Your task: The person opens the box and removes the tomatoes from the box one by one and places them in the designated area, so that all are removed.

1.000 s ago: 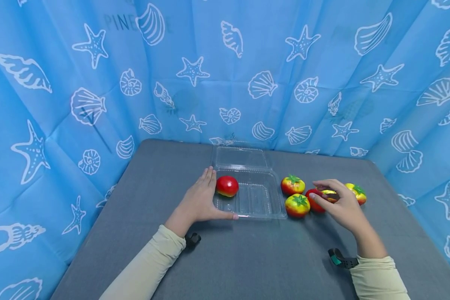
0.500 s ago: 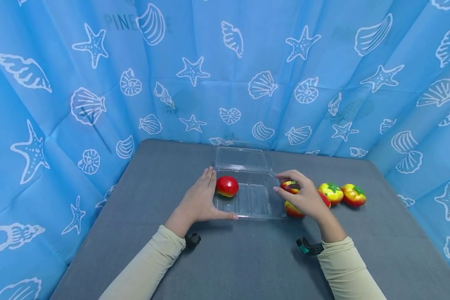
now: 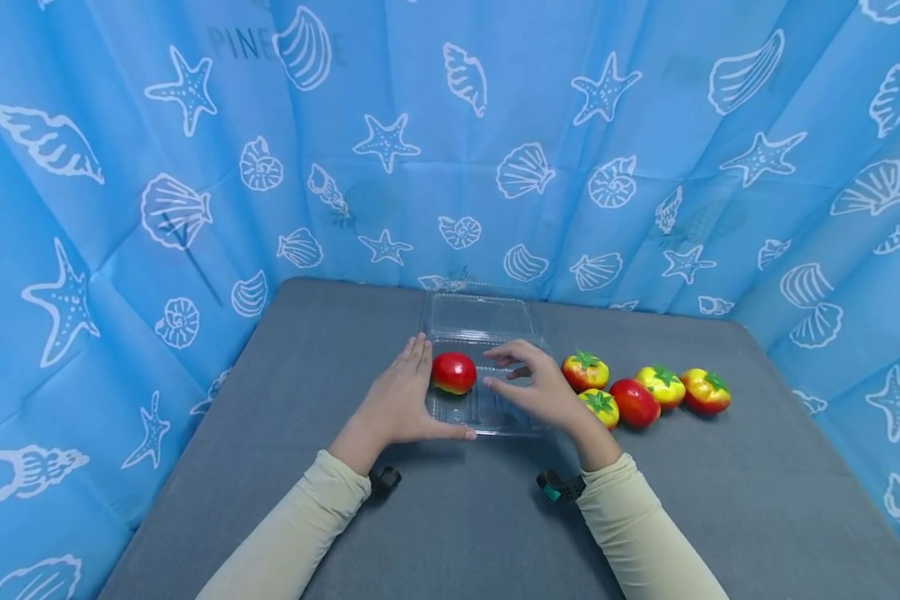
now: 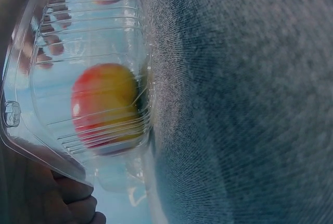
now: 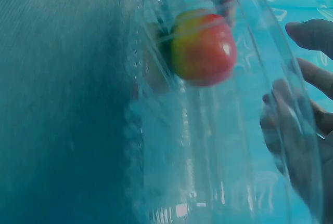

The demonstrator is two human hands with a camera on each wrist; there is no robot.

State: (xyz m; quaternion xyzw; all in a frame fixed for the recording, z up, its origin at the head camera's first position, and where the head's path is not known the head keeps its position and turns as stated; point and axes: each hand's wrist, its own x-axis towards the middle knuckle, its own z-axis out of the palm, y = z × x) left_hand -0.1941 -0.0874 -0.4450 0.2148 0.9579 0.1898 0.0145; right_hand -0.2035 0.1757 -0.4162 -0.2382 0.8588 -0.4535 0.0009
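Note:
A clear plastic clamshell box [image 3: 525, 429] lies with its lid folded back. Inside, near the left wall, sits one shiny red fruit [image 3: 453, 372], yellow underneath, tomato- or persimmon-like. My left hand [image 3: 393, 404] rests against the box's left front corner, fingers straight along the side and thumb along the front edge. Over the box's right half hovers my right hand [image 3: 532, 387], fingers spread and slightly bent, holding nothing, a short way right of the fruit. In the right wrist view, the right hand [image 5: 307, 167] appears behind the clear wall.
Right of the box, several red-and-yellow fruits with green leafy tops form a cluster, including a red one [image 3: 635, 403] and the rightmost fruit [image 3: 705, 392]. A grey cloth covers the table [image 3: 465, 517]. Blue shell-patterned curtains [image 3: 420, 192] enclose its back and sides.
My right hand has moved left from the loose fruits, past the box's right edge, to above the box. My left hand and the fruit in the box stay in place.

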